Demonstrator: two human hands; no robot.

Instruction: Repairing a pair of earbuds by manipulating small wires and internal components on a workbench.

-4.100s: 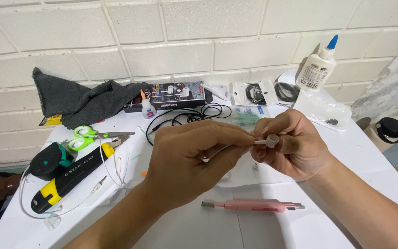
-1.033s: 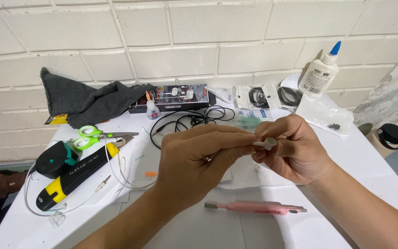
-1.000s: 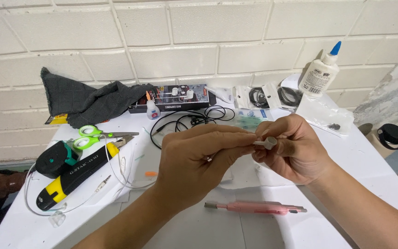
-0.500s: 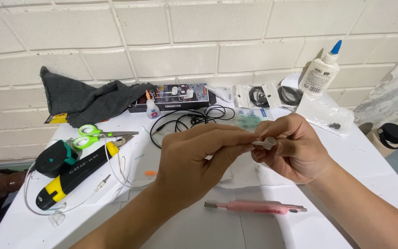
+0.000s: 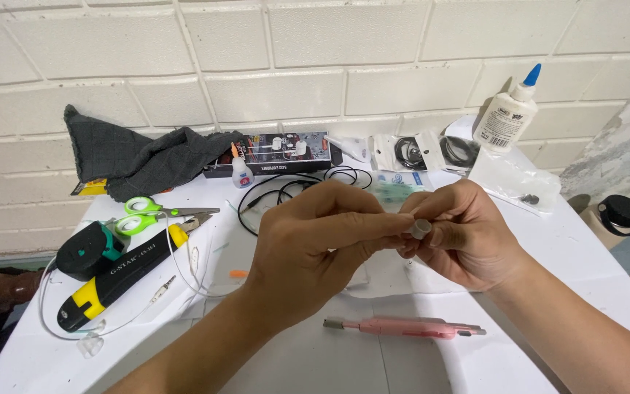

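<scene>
Surface: white table (image 5: pixel 592 248), brick wall behind
Hands: your left hand (image 5: pixel 315 252) and right hand (image 5: pixel 468 233) pinched one small grey cylinder (image 5: pixel 421 228)
Relation: cylinder lay at 3 o'clock of left fingertips, right hand nearer

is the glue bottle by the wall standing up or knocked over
Upright: the white glue bottle stands on its base, its blue tip pointing up, against the brick wall.

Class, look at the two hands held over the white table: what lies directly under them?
Under the left hand and right hand lie white paper sheets and a pink tool on the white table. Whatever lies directly beneath the palms is hidden.
</scene>
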